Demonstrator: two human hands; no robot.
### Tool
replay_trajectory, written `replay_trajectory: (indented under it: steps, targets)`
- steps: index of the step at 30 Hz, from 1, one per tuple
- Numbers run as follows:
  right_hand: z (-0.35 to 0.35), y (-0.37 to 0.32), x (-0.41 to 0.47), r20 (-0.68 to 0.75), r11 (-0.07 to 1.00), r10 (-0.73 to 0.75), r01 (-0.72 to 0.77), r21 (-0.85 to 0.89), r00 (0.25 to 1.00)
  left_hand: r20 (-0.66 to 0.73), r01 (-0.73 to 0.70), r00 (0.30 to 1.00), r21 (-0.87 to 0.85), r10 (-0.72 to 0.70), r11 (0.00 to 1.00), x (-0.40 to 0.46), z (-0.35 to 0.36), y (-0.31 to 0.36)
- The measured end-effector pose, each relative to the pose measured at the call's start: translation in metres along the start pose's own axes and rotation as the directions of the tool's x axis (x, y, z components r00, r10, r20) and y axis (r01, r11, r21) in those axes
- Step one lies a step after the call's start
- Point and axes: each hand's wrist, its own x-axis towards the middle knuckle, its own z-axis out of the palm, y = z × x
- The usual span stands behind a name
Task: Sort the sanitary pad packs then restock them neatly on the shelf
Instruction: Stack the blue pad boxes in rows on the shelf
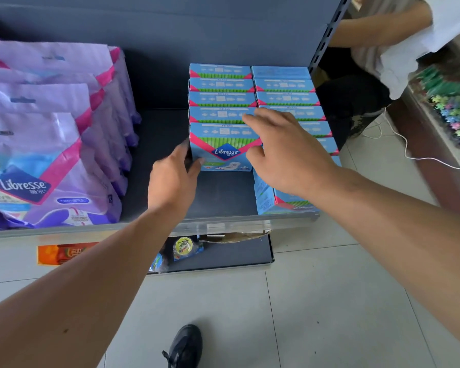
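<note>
Restock looks mostly done, going by how things sit. On the shelf (pixel 223 192) two rows of blue packs stand front-to-back: the left row (pixel 221 99) has five, tidy and squared up; the right row (pixel 284 86) runs longer, towards the shelf edge, partly hidden by the arm. The front blue pack (pixel 223 144) of the left row is the one being handled. Left hand (pixel 173 179) has its fingers curled against that pack's left side, thumb at the lower front corner, so grip seems to be on the pack, though light. Right hand (pixel 284 152) lies over the right row w/ fingers spread and fairly straight, fingertips touching the left row's tops; it holds nothing, more pressing/steadying than grasping.

Still to do, I'd guess: push the front pack flush and fill the bare shelf in front of the left row. The nearest pack (pixel 266 195) of the right row sits skewed at the edge and wants straightening.

Around: purple pouches (pixel 45 144) lined up at left, well apart from the blue rows, so sorting by type looks settled. Another person (pixel 398 49) sits past the shelf's right end; white cable (pixel 409 152) trails on the floor (pixel 316 301). Lower shelf (pixel 231 253) holds a few small items. Nothing blocks the gap except the hands themselves.
</note>
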Motion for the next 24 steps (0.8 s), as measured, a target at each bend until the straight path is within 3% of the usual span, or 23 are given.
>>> replay_trajectory:
  steps: [8, 10, 12, 15, 18, 24]
  targets:
    - [0.003, -0.001, -0.01, -0.008, 0.999, 0.035, -0.036, -0.037, 0.999, -0.031, 0.012, 0.999, 0.009, -0.012, 1.0, -0.009, 0.003, 0.009]
    - [0.002, 0.0, -0.01, -0.02, 0.998, 0.048, -0.049, -0.035, 0.999, -0.114, -0.077, 0.99, 0.06, 0.083, 0.995, -0.011, 0.002, 0.014]
    - [0.001, 0.002, -0.008, -0.045, 0.998, 0.066, -0.067, -0.018, 0.997, -0.175, -0.252, 0.939, 0.232, 0.295, 0.939, -0.008, 0.002, 0.016]
    - [-0.002, 0.005, -0.004, -0.078, 0.997, 0.077, -0.077, 0.002, 0.994, -0.091, -0.395, 0.859, 0.508, 0.504, 0.765, 0.004, 0.006, 0.019]
    - [-0.002, 0.006, -0.002, -0.087, 0.997, 0.079, -0.08, 0.002, 0.993, -0.012, -0.424, 0.844, 0.597, 0.536, 0.681, 0.016, 0.01, 0.021]
    - [-0.002, 0.005, 0.0, -0.061, 0.997, 0.073, -0.074, -0.016, 0.995, -0.031, -0.402, 0.842, 0.631, 0.539, 0.664, 0.021, 0.016, 0.023]
